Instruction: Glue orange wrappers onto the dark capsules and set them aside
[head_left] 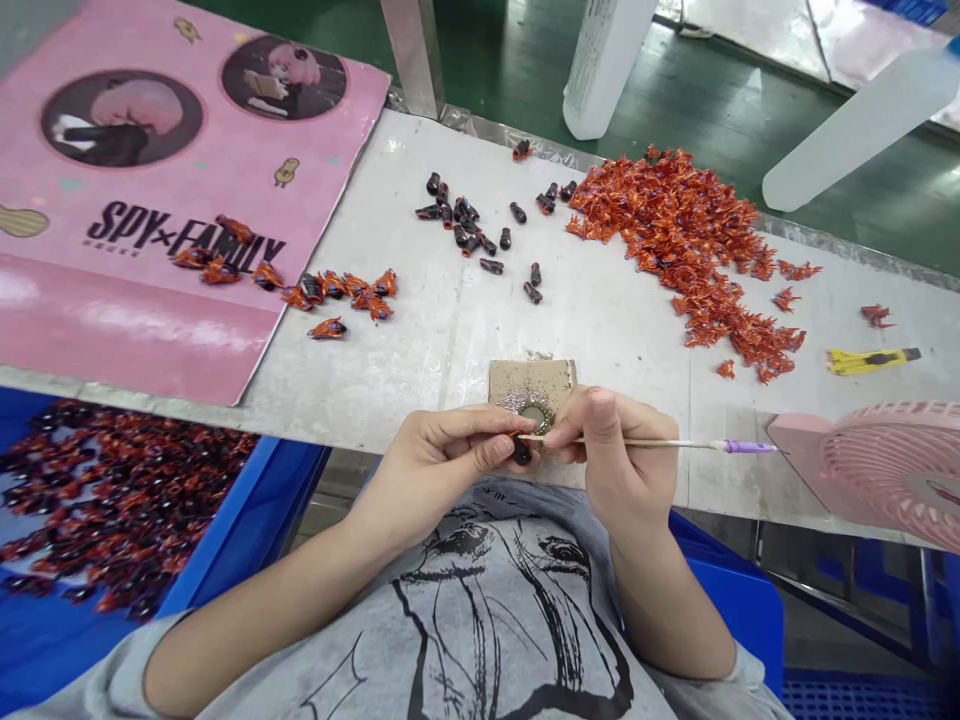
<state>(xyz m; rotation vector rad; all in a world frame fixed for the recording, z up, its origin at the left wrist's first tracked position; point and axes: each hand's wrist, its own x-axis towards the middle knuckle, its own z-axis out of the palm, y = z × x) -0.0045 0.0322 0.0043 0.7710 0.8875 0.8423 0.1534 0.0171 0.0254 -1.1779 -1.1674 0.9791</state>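
Pinched in the fingers of my left hand point(457, 455) is a small black plastic part point(521, 452) with a bit of red on it. My right hand point(619, 445) grips a thin stick point(660, 443) with a purple end point(739, 447) pointing right. The stick's other tip touches or nearly touches the black part. Just beyond the fingers lies a cardboard piece point(517, 375), spattered with shiny specks, with a small round dish point(534, 412) on it, partly hidden by my hands.
Orange-red pieces point(675, 220) are heaped at right, near a yellow cutter point(870, 360) and pink fan point(900, 460). Several black parts point(469, 215) lie mid-table. Joined pieces point(367, 295) sit by a pink sheet point(150, 320). A blue bin point(225, 520) of pieces stands lower left.
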